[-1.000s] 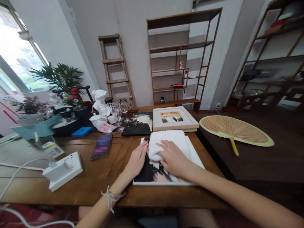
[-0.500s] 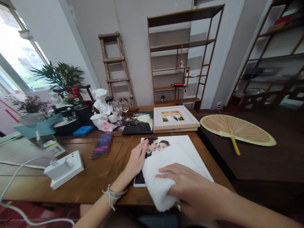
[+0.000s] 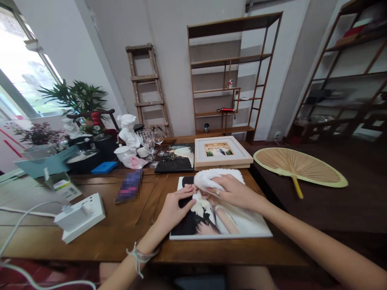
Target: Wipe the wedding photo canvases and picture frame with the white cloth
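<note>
At the lower centre of the frame, your left hand [image 3: 175,207] rests on the left edge of a flat rectangular photo panel [image 3: 187,219] with a white border, its thumb spread away from the other fingers, which lie close together. Your right hand [image 3: 234,191] has its fingers closed on a bunched white fluffy cloth [image 3: 204,177], which lies over the panel's upper part; your thumb is hidden. The panel lies flat on a brown wooden table [image 3: 145,237], near its front edge. Just beyond it, at the centre, you have a pale wood-framed picture [image 3: 222,150] and, touching or just beside its left side, a dark flat picture panel [image 3: 173,161]. A beige woven fan with a yellow handle [image 3: 302,165] lies at the right of the frame.
</note>
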The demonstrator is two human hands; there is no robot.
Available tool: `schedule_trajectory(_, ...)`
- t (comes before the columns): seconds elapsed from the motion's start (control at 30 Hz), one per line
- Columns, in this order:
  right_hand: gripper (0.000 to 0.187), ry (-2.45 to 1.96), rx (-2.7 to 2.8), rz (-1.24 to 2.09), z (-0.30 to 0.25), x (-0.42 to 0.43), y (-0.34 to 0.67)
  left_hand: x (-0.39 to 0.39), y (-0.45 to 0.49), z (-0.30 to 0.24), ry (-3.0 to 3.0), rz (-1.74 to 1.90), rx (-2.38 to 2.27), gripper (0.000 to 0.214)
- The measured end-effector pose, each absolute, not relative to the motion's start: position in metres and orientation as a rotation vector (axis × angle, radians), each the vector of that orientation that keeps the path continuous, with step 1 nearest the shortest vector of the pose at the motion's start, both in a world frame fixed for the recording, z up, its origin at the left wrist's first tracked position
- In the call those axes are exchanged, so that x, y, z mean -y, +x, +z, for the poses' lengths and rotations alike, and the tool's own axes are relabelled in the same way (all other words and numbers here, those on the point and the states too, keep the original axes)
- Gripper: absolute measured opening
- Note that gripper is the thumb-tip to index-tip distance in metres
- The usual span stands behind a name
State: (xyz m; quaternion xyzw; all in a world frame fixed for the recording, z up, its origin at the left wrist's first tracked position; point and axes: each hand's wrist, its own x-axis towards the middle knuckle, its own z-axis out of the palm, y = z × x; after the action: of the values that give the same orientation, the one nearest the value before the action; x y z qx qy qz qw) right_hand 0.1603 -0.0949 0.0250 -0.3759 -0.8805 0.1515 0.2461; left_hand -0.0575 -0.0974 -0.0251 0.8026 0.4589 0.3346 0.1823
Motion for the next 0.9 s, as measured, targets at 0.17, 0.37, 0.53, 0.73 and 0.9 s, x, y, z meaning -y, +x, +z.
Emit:
schedule_trajectory(0.17,0.019,-0.902,2.482,0.383,0.027,0.059,0.115,0.098,-0.057,-0.023,2.284,0.946,-1.293,0.025)
schedule_trajectory(0.37,0.022,-0.907,2.576,0.328,0.02,0.056,0.11,0.099,-0.056,-0.023,2.325,0.973,-1.259,0.023)
schedule_trajectory(0.53,0.029,-1.008,2.587,0.274,0.008,0.08,0.15,0.098,-0.058,-0.027,2.339,0.953,-1.301,0.028)
schedule_trajectory(0.73,0.039,-1.224,2.489,0.142,-0.009,0.095,0.208,0.098,-0.06,-0.03,2.343,0.886,-1.391,0.039)
schedule_trajectory(0.9,0.031,-1.27,2.438,0.02,-0.016,0.103,0.225,0.098,-0.061,-0.033,2.352,0.834,-1.406,0.042)
